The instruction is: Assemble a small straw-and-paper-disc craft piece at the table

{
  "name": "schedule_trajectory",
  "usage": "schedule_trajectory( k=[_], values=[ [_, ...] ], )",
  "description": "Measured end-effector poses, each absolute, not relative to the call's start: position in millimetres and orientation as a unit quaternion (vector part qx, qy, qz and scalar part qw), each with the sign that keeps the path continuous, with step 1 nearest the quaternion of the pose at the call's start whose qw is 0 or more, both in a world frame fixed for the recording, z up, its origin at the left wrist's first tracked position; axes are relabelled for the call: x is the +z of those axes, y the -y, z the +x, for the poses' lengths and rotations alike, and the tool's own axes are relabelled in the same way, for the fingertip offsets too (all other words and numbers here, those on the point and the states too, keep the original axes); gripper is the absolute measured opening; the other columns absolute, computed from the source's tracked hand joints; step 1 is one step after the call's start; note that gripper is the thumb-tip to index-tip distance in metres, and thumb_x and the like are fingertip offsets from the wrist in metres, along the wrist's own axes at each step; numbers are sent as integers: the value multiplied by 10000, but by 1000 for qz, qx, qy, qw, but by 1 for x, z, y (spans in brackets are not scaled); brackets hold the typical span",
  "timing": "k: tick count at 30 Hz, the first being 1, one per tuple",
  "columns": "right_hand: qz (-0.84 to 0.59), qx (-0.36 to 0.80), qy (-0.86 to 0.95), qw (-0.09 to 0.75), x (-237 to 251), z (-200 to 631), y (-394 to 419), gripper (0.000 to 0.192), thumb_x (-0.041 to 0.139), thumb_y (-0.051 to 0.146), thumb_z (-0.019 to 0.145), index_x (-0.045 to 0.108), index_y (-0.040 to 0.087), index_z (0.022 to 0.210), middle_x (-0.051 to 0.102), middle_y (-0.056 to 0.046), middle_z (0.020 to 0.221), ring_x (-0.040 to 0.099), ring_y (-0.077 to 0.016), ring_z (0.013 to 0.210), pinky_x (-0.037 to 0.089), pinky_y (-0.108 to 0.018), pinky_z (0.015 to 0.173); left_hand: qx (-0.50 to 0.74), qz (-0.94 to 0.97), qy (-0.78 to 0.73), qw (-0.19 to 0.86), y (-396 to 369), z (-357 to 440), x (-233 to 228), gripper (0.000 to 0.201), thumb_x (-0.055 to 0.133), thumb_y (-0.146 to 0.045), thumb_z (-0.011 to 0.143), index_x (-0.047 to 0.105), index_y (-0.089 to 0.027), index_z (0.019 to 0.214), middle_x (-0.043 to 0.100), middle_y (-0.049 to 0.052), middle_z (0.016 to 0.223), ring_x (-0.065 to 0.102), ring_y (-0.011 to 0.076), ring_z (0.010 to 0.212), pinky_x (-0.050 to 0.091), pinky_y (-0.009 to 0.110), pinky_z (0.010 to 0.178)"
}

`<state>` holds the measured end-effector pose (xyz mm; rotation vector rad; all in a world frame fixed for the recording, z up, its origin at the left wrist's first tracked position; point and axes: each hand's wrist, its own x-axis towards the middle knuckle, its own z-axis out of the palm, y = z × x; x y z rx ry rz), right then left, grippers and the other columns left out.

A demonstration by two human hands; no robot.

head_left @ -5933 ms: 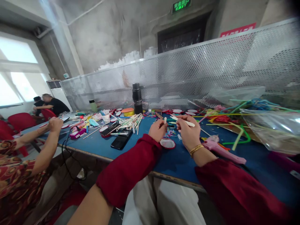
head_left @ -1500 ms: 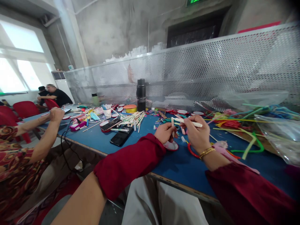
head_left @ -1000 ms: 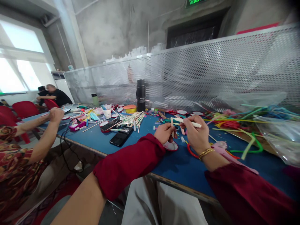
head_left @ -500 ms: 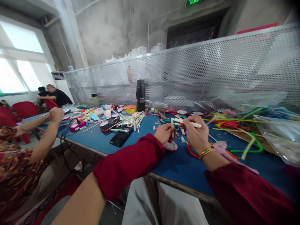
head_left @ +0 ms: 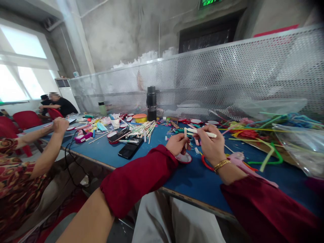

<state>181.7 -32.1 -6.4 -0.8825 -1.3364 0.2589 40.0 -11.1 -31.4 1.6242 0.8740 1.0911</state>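
Note:
Pinched in the fingers of my left hand is a small, pale, narrow strip, held upright; its exact kind is too small to tell. My right hand grips a white pen-shaped tool, lying nearly level, its left end at the upper part of the strip. Whether the two touch, I cannot tell. Under my left hand a white disc with a red rim lies on the blue table. A red-orange curved piece is beside my right wrist.
Left of my hands lie a black phone and a pile of patterned sticks. A black bottle stands behind. Coloured pipe cleaners and a clear plastic bag cover the right side. A co-worker's hands are far left.

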Motion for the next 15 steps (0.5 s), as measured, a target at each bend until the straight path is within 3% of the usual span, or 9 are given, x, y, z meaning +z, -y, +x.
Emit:
schedule_trajectory(
  k=[15],
  values=[
    [-405, 137, 573, 699, -5, 181, 32, 157, 637, 317, 839, 609, 233, 709, 661, -5, 659, 611, -177, 615, 486, -332, 623, 445, 659, -364, 486, 12, 41, -31, 200, 496, -308, 992, 535, -176, 847, 617, -31, 611, 449, 70, 375, 356, 204, 428]
  ],
)
